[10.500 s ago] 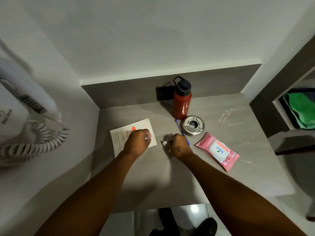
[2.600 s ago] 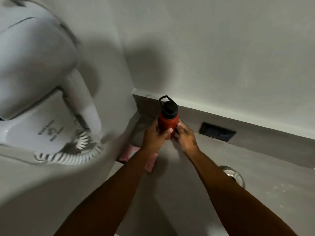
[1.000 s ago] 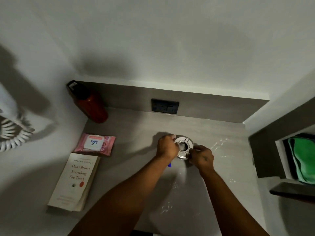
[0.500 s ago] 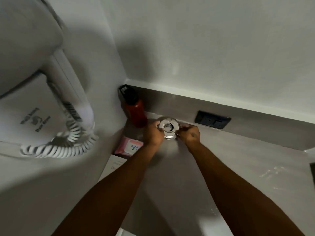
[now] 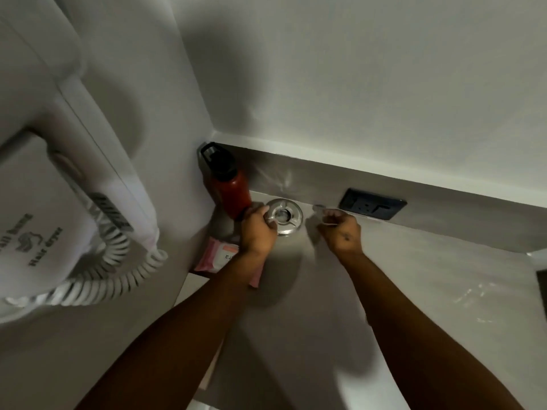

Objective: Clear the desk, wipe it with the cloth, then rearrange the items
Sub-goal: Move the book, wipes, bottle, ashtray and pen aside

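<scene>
A round metal ashtray (image 5: 285, 216) sits on the grey desk (image 5: 414, 291) near the back wall, right beside the red bottle (image 5: 232, 184) with a black cap in the back left corner. My left hand (image 5: 257, 232) grips the ashtray's left rim. My right hand (image 5: 343, 229) is a little to the right of the ashtray, fingers curled, apart from it. A pink wipes pack (image 5: 220, 257) lies in front of the bottle, partly under my left forearm. A strip of the book (image 5: 192, 287) shows below the pack.
A white wall-mounted hair dryer (image 5: 59, 173) with a coiled cord (image 5: 112, 273) juts out at the left. A black power socket (image 5: 373, 207) sits in the backsplash right of my right hand. Wet streaks shine on the desk at the right.
The ashtray has gone from the desk's middle to the back left, next to the bottle. My right hand has come off the ashtray and moved right; my left hand still holds it.
</scene>
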A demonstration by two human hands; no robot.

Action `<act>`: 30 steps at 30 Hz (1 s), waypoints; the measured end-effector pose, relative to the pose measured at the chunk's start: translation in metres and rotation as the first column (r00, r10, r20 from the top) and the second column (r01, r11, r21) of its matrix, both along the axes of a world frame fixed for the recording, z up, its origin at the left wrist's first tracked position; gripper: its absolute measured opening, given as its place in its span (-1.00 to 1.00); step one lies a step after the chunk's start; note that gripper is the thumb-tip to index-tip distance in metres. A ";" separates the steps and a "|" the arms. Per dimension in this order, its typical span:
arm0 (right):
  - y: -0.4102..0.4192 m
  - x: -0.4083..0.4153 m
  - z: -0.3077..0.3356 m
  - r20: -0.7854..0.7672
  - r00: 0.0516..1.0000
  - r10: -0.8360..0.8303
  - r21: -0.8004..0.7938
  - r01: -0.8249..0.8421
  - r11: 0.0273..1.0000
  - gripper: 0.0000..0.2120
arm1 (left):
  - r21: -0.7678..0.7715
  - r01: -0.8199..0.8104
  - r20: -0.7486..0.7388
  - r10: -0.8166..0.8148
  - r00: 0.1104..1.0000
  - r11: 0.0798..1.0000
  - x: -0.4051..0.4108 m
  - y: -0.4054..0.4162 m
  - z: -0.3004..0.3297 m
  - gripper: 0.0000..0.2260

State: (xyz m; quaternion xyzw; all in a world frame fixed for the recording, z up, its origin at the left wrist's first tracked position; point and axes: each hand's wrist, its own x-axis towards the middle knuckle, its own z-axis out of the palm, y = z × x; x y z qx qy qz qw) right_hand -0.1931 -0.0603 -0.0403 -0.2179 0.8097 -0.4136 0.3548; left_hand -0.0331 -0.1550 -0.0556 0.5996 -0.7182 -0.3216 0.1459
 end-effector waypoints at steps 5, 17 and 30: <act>0.120 -0.016 0.015 -0.125 0.988 -0.086 0.059 0.094 0.994 -0.81 | -0.184 0.330 0.013 -0.333 0.943 0.926 -0.017 0.066 0.015 -0.59; 0.189 -0.006 -0.018 -0.308 0.862 0.402 0.447 -0.242 0.861 -0.79 | -0.031 0.886 0.504 -0.758 0.414 0.463 -0.077 0.151 -0.003 -0.59; 0.186 -0.015 -0.001 -0.477 0.454 0.752 0.553 -0.510 0.659 -0.71 | -0.098 0.905 0.619 -0.686 0.381 0.414 -0.030 0.173 0.001 -0.68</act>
